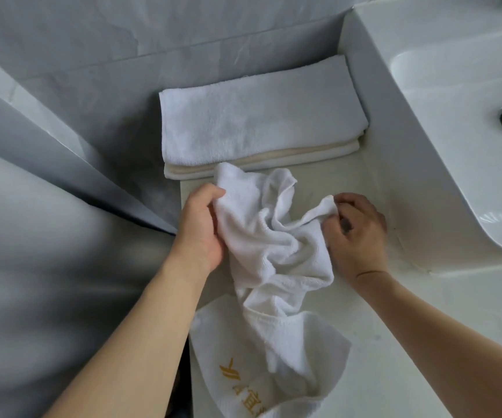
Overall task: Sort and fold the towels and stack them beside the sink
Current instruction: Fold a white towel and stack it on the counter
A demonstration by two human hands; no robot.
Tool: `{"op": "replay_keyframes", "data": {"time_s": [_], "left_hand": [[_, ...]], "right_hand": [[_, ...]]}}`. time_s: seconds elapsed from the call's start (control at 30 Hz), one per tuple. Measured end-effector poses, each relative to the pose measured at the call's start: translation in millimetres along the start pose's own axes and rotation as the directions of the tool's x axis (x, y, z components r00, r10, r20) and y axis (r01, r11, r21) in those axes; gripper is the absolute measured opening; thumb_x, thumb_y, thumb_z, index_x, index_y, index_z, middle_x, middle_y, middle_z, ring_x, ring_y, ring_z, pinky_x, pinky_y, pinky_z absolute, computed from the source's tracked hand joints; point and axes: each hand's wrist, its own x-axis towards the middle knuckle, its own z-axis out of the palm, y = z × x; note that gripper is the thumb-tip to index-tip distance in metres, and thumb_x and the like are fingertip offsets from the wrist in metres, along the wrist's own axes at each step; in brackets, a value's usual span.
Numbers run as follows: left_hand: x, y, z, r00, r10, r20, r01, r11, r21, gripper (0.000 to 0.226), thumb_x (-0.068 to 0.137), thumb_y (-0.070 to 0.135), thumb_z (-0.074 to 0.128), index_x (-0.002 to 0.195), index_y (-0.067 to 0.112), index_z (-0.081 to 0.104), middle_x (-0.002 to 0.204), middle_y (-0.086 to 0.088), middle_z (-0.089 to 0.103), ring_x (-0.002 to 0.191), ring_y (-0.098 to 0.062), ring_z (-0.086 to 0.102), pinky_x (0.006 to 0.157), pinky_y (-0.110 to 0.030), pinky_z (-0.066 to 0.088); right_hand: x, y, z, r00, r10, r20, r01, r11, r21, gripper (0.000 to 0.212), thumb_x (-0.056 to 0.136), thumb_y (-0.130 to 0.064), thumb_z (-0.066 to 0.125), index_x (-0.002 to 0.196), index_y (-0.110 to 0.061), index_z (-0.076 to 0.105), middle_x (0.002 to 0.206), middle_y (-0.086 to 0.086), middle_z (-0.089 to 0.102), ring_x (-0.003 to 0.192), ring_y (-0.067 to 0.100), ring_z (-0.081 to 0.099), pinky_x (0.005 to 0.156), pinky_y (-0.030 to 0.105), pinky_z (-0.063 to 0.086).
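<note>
behind crumpled towel (273, 236): folded stack (258, 116).

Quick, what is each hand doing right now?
Left hand: closed, holding one end of the crumpled white towel.
Right hand: closed, pinching the same towel's other corner.
</note>
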Motion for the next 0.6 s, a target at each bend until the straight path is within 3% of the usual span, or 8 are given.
{"op": "replay_keyframes", "data": {"time_s": [0.1,0.13,0.17,0.2,0.23,0.3,0.43,0.6], "left_hand": [[2,-2,-10,0.981,0.166,-0.103,-0.100,0.879,0.467,0.037,0.080,0.037,0.060,0.113,0.021,0.060,0.104,-0.002,0.069,0.102,-0.028,0.066,0.087,-0.042,0.054],[-1,-3,-13,0.964,0.253,-0.080,-0.107,0.646,0.755,0.034,0.083,0.034,0.059,0.115,0.024,0.052,0.099,0.003,0.064,0.095,-0.026,0.064,0.079,-0.039,0.052],[-4,-4,-15,0.950,0.312,-0.012,-0.083,0.289,0.954,0.038,0.086,0.030,0.059,0.121,0.026,0.044,0.098,0.004,0.060,0.091,-0.026,0.061,0.072,-0.038,0.050],[-6,-8,-17,0.929,0.360,0.082,-0.085,-0.007,0.996,0.049,0.085,0.023,0.060,0.128,0.024,0.035,0.103,0.001,0.058,0.091,-0.028,0.060,0.071,-0.039,0.047],[-7,-11,-18,0.889,0.422,0.175,-0.126,-0.141,0.982,0.061,0.082,0.016,0.061,0.134,0.020,0.030,0.113,-0.006,0.055,0.098,-0.032,0.058,0.076,-0.041,0.047],[-5,-12,-12,0.811,0.526,0.257,-0.270,-0.055,0.961,0.072,0.078,0.007,0.060,0.142,0.015,0.027,0.135,-0.013,0.044,0.118,-0.034,0.050,0.094,-0.045,0.045],[17,0,14,0.878,0.479,0.007,-0.236,0.419,0.877,0.050,0.095,0.026,0.049,0.143,0.020,0.037,0.149,-0.004,0.037,0.132,-0.025,0.039,0.096,-0.029,0.031],[35,-12,7,0.894,0.445,0.053,-0.112,0.107,0.988,0.022,0.091,0.030,0.054,0.103,0.012,0.058,0.116,-0.004,0.048,0.109,-0.031,0.047,0.082,-0.031,0.033]], "right_hand": [[2,-2,-3,0.987,0.134,-0.086,-0.117,0.977,0.178,0.026,0.082,-0.033,0.040,0.071,-0.018,0.060,0.084,-0.010,0.059,0.075,0.016,0.055,0.073,0.040,0.049],[2,-3,-3,0.979,0.180,-0.092,-0.159,0.966,0.202,0.023,0.083,-0.035,0.039,0.068,-0.026,0.053,0.073,-0.012,0.055,0.069,0.015,0.052,0.068,0.038,0.047],[3,-5,-4,0.972,0.216,-0.091,-0.193,0.958,0.211,0.022,0.083,-0.036,0.037,0.065,-0.029,0.048,0.066,-0.011,0.051,0.064,0.014,0.048,0.065,0.037,0.044],[4,-6,-4,0.968,0.235,-0.088,-0.213,0.954,0.209,0.020,0.082,-0.036,0.036,0.065,-0.030,0.046,0.062,-0.010,0.050,0.062,0.014,0.046,0.063,0.036,0.042],[5,-6,-4,0.968,0.238,-0.084,-0.217,0.955,0.203,0.018,0.081,-0.032,0.036,0.067,-0.031,0.047,0.061,-0.010,0.051,0.063,0.015,0.046,0.064,0.036,0.043],[6,-6,-3,0.972,0.221,-0.080,-0.205,0.963,0.172,0.017,0.080,-0.026,0.036,0.070,-0.029,0.048,0.063,-0.011,0.052,0.066,0.018,0.048,0.070,0.039,0.046],[5,-7,-4,0.985,0.169,-0.042,-0.166,0.985,0.055,0.017,0.081,-0.034,0.035,0.065,-0.029,0.038,0.061,-0.008,0.045,0.062,0.020,0.043,0.074,0.041,0.043],[5,-11,-6,0.974,0.226,-0.016,-0.226,0.974,-0.005,0.034,0.092,-0.040,0.028,0.078,-0.012,0.041,0.063,-0.005,0.045,0.071,0.029,0.041,0.081,0.042,0.041]]}}
